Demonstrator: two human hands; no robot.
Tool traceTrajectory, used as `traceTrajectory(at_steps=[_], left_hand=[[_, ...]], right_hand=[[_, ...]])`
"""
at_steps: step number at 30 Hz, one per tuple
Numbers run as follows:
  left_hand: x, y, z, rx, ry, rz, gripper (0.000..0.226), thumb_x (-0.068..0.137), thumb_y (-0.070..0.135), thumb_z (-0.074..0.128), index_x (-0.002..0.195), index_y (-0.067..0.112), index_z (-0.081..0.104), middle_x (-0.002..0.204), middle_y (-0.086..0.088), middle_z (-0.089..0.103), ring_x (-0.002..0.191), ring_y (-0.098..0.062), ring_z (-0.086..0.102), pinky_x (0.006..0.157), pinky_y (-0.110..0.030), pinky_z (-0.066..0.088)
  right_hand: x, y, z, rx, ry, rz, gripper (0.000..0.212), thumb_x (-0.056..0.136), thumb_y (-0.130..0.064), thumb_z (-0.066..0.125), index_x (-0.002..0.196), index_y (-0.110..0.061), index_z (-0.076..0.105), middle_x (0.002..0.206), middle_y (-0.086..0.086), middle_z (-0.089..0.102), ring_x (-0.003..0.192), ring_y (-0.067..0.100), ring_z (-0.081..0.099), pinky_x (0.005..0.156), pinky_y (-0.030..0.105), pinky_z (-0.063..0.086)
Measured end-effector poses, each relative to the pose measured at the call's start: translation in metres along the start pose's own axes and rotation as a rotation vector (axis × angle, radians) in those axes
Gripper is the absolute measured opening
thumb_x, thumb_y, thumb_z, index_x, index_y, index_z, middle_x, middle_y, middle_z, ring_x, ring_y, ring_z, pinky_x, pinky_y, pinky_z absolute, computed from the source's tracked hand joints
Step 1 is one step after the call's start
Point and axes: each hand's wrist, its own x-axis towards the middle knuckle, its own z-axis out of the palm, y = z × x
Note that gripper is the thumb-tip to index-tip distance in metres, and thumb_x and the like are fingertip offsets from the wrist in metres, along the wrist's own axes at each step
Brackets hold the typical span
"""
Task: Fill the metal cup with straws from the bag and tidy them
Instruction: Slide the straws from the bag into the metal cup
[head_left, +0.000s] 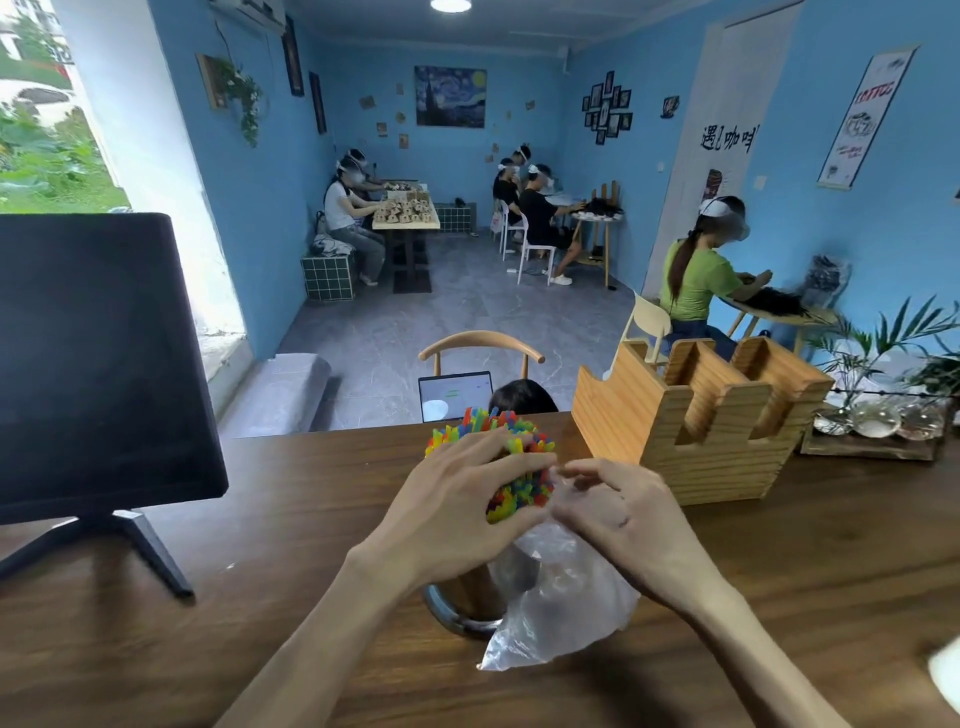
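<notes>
While looking down from the head view: both hands are meeting over the metal cup (460, 603) on the counter (208, 649).
Straws: the straws (498, 457) are standing tips-up, right above the cup.
Left hand: the left hand (457, 509) is nearer, its fingers curling round the bunch.
Right hand: the right hand (618, 514) is pinching the bag (561, 608) just beside the straws.
Next, I think: the bag is needing to slide down and off.

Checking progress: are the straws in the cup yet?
In: the straws rise out of the cup; left hand grips them.
</notes>
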Motion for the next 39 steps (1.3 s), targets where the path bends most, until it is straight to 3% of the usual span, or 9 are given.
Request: traceTrajectory(at_steps=[5, 14, 18, 22, 25, 28, 31, 36, 39], left_hand=[[-0.004, -0.009, -0.002, -0.017, 0.026, -0.042, 0.043, 0.1, 0.056, 0.05, 0.142, 0.051, 0.047, 0.137, 0.024, 0.047, 0.128, 0.0, 0.043, 0.102, -0.02, 0.035], [-0.004, -0.014, 0.003, -0.051, 0.084, -0.068, 0.032, 0.101, 0.045, 0.054, 0.133, 0.043, 0.058, 0.144, 0.024, 0.046, 0.133, -0.002, 0.043, 0.105, -0.025, 0.04], [-0.004, -0.008, 0.002, -0.076, 0.101, -0.095, 0.043, 0.093, 0.039, 0.066, 0.135, 0.041, 0.056, 0.147, 0.021, 0.044, 0.132, -0.006, 0.043, 0.11, -0.031, 0.04], [0.0, 0.003, -0.006, -0.128, 0.111, -0.004, 0.07, 0.08, 0.039, 0.059, 0.148, 0.041, 0.041, 0.151, 0.022, 0.039, 0.144, -0.006, 0.034, 0.122, -0.038, 0.024], [0.008, 0.008, -0.009, -0.291, 0.061, 0.04, 0.073, 0.079, 0.039, 0.058, 0.147, 0.052, 0.037, 0.142, 0.041, 0.041, 0.145, 0.012, 0.024, 0.124, -0.026, 0.007], [0.019, 0.008, -0.003, -0.328, 0.101, 0.022, 0.04, 0.093, 0.042, 0.065, 0.13, 0.05, 0.054, 0.114, 0.029, 0.066, 0.118, 0.006, 0.057, 0.109, -0.025, 0.034], [0.025, 0.006, 0.004, -0.353, 0.149, -0.042, 0.011, 0.099, 0.037, 0.063, 0.108, 0.043, 0.061, 0.097, 0.024, 0.069, 0.091, -0.003, 0.066, 0.085, -0.03, 0.05], [0.022, 0.006, 0.001, -0.35, 0.141, -0.101, 0.058, 0.098, 0.024, 0.063, 0.139, 0.055, 0.036, 0.102, 0.021, 0.069, 0.091, -0.007, 0.067, 0.086, -0.033, 0.053], [0.021, 0.003, -0.002, -0.256, 0.143, -0.071, 0.045, 0.099, 0.023, 0.062, 0.132, 0.052, 0.05, 0.105, 0.022, 0.067, 0.095, -0.003, 0.063, 0.085, -0.031, 0.052]], right_hand=[[0.005, 0.001, -0.002, 0.2, 0.051, 0.084, 0.01, 0.086, -0.028, 0.08, 0.084, -0.034, 0.072, 0.088, -0.016, 0.072, 0.089, 0.002, 0.067, 0.079, 0.017, 0.051], [0.003, 0.008, -0.033, 0.467, 0.065, 0.102, 0.009, 0.086, -0.035, 0.073, 0.093, -0.031, 0.07, 0.082, -0.007, 0.069, 0.072, 0.0, 0.06, 0.066, 0.012, 0.049], [-0.002, 0.011, -0.034, 0.387, -0.117, 0.149, 0.028, 0.086, -0.057, 0.072, 0.103, -0.035, 0.073, 0.089, -0.006, 0.072, 0.078, 0.009, 0.066, 0.069, 0.021, 0.056], [0.002, 0.004, -0.016, 0.348, -0.155, 0.173, 0.025, 0.087, -0.057, 0.068, 0.103, -0.038, 0.073, 0.093, -0.007, 0.072, 0.082, 0.018, 0.066, 0.073, 0.03, 0.054], [0.006, 0.0, -0.007, 0.354, -0.136, 0.145, 0.018, 0.091, -0.05, 0.069, 0.101, -0.035, 0.072, 0.087, -0.004, 0.07, 0.073, 0.012, 0.059, 0.071, 0.03, 0.049], [0.008, -0.005, -0.004, 0.431, -0.159, 0.152, 0.026, 0.088, -0.051, 0.072, 0.097, -0.026, 0.069, 0.084, 0.007, 0.067, 0.074, 0.011, 0.058, 0.071, 0.03, 0.047], [0.011, -0.005, -0.012, 0.581, -0.132, 0.169, 0.021, 0.083, -0.035, 0.074, 0.086, -0.018, 0.062, 0.09, 0.017, 0.064, 0.082, 0.016, 0.059, 0.076, 0.033, 0.049], [0.011, 0.005, -0.017, 0.843, -0.094, 0.22, 0.012, 0.079, -0.006, 0.06, 0.081, -0.018, 0.062, 0.084, 0.006, 0.062, 0.078, 0.021, 0.054, 0.068, 0.026, 0.047], [0.011, 0.012, -0.016, 0.851, -0.102, 0.283, 0.022, 0.077, -0.009, 0.057, 0.092, -0.019, 0.069, 0.08, 0.006, 0.059, 0.067, 0.016, 0.054, 0.059, 0.023, 0.049]])
